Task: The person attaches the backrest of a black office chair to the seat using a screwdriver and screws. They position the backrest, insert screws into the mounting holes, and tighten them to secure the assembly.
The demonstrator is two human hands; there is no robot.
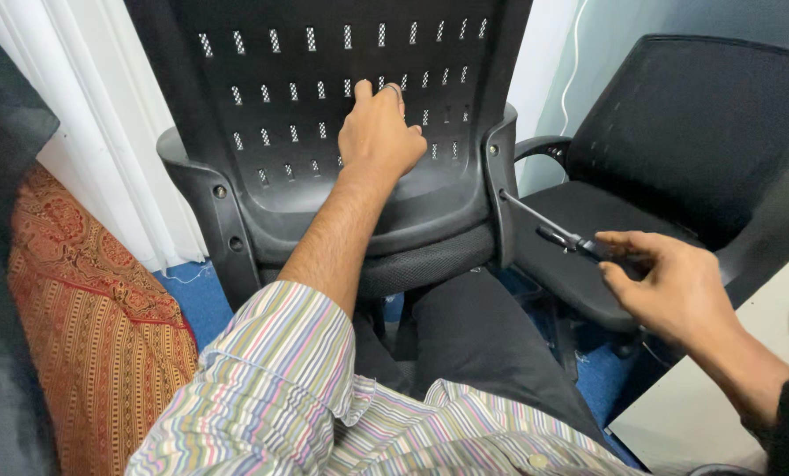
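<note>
A black office chair has its perforated plastic backrest (306, 106) turned toward me, close in front. My left hand (379, 132), on a bare forearm with a striped sleeve rolled to the elbow, presses on the middle of that backrest with its fingers curled into the slots. My right hand (677, 286) is lower right and holds the dark handle of a screwdriver (544, 225). The thin metal shaft points up-left, and its tip meets the chair's right side bracket (500, 176). The left side bracket (209, 203) shows two screw holes.
A second black mesh office chair (677, 132) stands right behind the screwdriver. An orange patterned cloth (86, 300) lies at left below a white curtain (104, 106). Blue carpet (196, 300) shows underneath, my dark-trousered leg (474, 353) is at centre, and a white surface (703, 414) is bottom right.
</note>
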